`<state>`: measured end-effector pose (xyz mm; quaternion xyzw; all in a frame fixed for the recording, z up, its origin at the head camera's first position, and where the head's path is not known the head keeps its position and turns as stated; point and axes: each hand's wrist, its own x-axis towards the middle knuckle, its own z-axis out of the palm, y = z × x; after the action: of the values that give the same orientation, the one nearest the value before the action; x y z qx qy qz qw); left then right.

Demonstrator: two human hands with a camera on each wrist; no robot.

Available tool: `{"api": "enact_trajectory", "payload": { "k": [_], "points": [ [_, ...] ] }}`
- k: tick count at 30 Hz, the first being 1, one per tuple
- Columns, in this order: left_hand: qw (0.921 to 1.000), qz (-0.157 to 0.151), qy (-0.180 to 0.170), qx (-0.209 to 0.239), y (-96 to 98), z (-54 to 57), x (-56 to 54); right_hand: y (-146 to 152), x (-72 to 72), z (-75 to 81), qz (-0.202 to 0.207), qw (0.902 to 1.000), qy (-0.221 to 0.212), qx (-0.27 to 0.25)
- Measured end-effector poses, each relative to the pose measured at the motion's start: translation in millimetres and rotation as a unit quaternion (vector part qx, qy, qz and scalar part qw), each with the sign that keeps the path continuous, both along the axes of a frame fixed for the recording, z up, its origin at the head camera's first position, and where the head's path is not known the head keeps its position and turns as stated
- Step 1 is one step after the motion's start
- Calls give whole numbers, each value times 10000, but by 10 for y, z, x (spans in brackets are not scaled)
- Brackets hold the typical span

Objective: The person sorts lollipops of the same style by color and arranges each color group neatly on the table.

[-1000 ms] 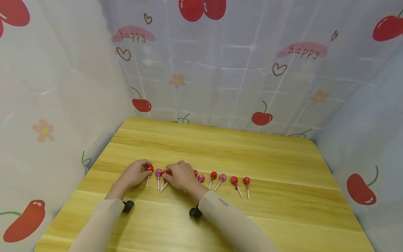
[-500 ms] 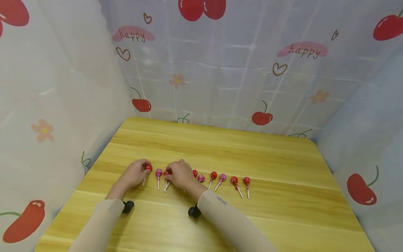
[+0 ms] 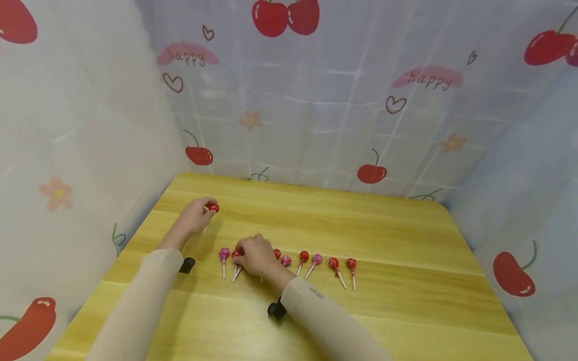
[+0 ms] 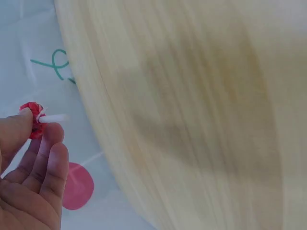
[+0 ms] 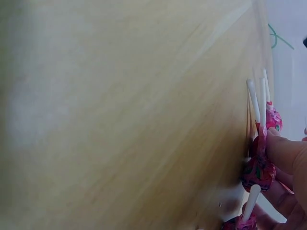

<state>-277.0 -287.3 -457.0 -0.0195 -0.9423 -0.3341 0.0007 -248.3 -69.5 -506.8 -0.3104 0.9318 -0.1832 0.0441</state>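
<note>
My left hand point(image 3: 191, 219) pinches a red-wrapped lollipop point(image 3: 214, 207) between thumb and fingertips, raised over the far left of the table. In the left wrist view, the white stick of that lollipop point(image 4: 34, 128) points away from the palm. At the left part of a row of lollipops, my right hand point(image 3: 258, 257) grips a red lollipop point(image 5: 259, 175) with thumb and curled fingers. A second white stick lies close beside it; the hand partly hides this spot. Just left of it lies a purple-pink lollipop point(image 3: 224, 253).
Right of my right hand, several more lollipops continue the row, among them a pink one point(image 3: 317, 258) and a red one at the end point(image 3: 351, 263). The wooden table point(image 3: 406, 321) meets a patterned curtain point(image 3: 311, 130) at its back and sides.
The left hand has lifted its red lollipop from the row's left end and carried it toward the table's back. The right hand drew its lollipop slightly, then stayed nearly in place.
</note>
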Motion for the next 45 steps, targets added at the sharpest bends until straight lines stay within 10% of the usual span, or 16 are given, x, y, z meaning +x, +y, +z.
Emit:
{"api": "enact_trajectory", "payload": {
  "k": [9,17,45],
  "points": [
    [9985,254,-367,314,-54,-220,-266,-32,43,-68,-2,10000,-85,4],
    [9983,437,-384,95,-63,-413,-261,-60,67,-57,71,9999,50,136],
    [9994,321,-79,-47,12,-493,-304,21,5,6,-61,9999,-17,88]
  ]
}}
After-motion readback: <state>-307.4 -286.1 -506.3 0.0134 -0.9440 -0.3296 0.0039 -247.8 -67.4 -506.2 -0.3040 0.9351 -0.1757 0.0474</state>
